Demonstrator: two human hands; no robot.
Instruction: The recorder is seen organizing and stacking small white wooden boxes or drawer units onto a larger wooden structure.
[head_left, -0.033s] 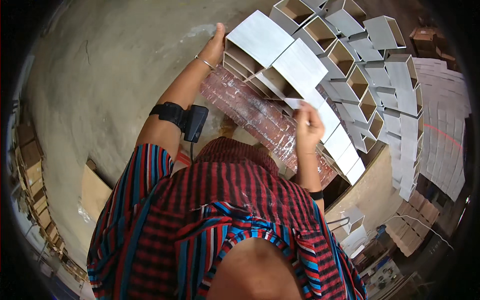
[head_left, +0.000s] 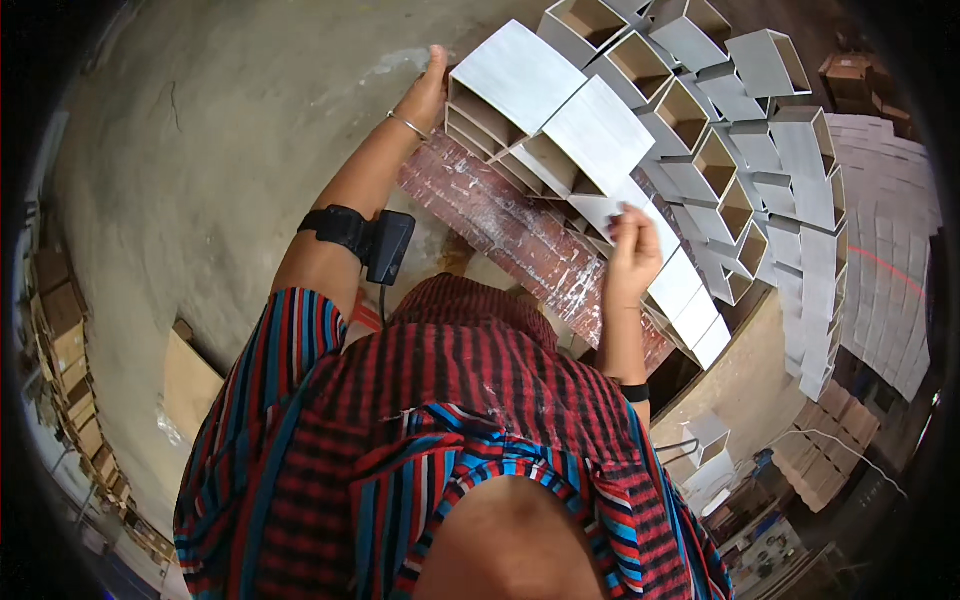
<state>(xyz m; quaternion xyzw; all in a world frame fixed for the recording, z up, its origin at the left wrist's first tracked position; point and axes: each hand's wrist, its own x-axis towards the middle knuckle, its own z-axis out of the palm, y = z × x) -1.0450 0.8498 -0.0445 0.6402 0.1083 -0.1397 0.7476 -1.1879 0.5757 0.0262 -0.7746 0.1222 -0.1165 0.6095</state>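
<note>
A row of white open-fronted boxes (head_left: 520,76) runs diagonally on a worn reddish-brown board (head_left: 500,225) in front of me. At the far left end of the row, my left hand (head_left: 427,92) rests against the side of the end box. Its thumb points up, and its other fingers are partly hidden. My right hand (head_left: 634,255) is over the middle of the row, near the front edge of a white box top (head_left: 622,196). Its fingers are curled together, and whatever they hold, if anything, is too small to make out.
Many more white boxes (head_left: 705,165) stand stacked behind the row, their brown insides showing. Flat pale panels (head_left: 880,250) lie at the far right. One white box (head_left: 708,437) stands at lower right, and a tan board (head_left: 190,375) lies on the floor at left.
My right hand has shifted slightly to the right, away from the front edge of the boxes. The left hand has stayed at the end box.
</note>
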